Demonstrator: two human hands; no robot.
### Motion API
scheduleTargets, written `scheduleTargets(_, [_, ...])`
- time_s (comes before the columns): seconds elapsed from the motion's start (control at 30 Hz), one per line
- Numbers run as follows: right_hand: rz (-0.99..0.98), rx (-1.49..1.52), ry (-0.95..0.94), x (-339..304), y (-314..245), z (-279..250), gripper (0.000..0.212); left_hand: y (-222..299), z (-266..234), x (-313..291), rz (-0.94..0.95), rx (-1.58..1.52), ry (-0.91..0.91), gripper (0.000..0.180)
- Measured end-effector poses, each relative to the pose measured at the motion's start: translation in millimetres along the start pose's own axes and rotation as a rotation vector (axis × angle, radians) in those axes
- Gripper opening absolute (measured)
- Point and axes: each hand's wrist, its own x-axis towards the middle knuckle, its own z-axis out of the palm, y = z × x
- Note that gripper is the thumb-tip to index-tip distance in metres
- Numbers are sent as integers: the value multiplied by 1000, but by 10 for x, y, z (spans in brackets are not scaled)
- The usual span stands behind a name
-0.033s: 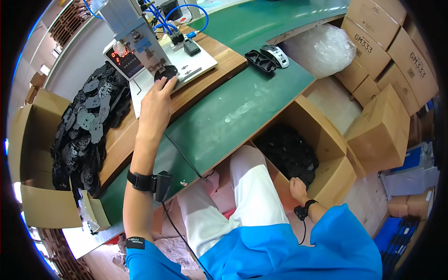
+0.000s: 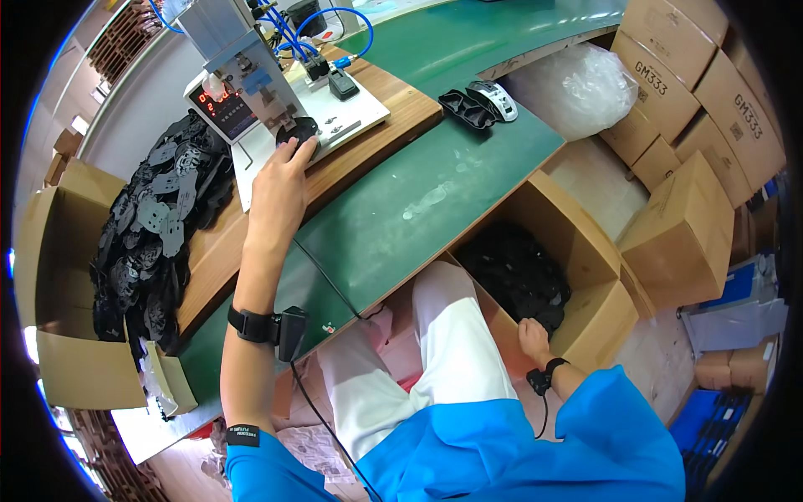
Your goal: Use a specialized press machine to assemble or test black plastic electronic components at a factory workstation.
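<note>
Resting its fingertips on the black part (image 2: pixel 299 129), under the press (image 2: pixel 259 84) in the upper left, the left hand (image 2: pixel 281 180) is holding its fingers slightly apart; can't tell if it's gripping. Right hand (image 2: pixel 534 339), lower right of centre, is resting curled at the edge of the box (image 2: pixel 585 219); can't tell if it's holding anything. Black pieces (image 2: pixel 514 272) are lying inside. Dark plates (image 2: pixel 163 213) are lying piled at left.
</note>
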Motion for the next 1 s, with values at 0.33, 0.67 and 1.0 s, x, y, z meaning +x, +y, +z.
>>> scheduleTargets(0.33, [32, -7, -5, -8, -90, -44, 42, 10, 10, -25, -9, -10, 26, 45])
scheduleTargets(0.67, [8, -70, -34, 15, 48, 65, 43, 12, 45, -48, -22, 7, 54, 49])
scheduleTargets(1.0, [31, -7, -56, 7, -74, -39, 45, 8, 50, -48, -32, 13, 55, 49])
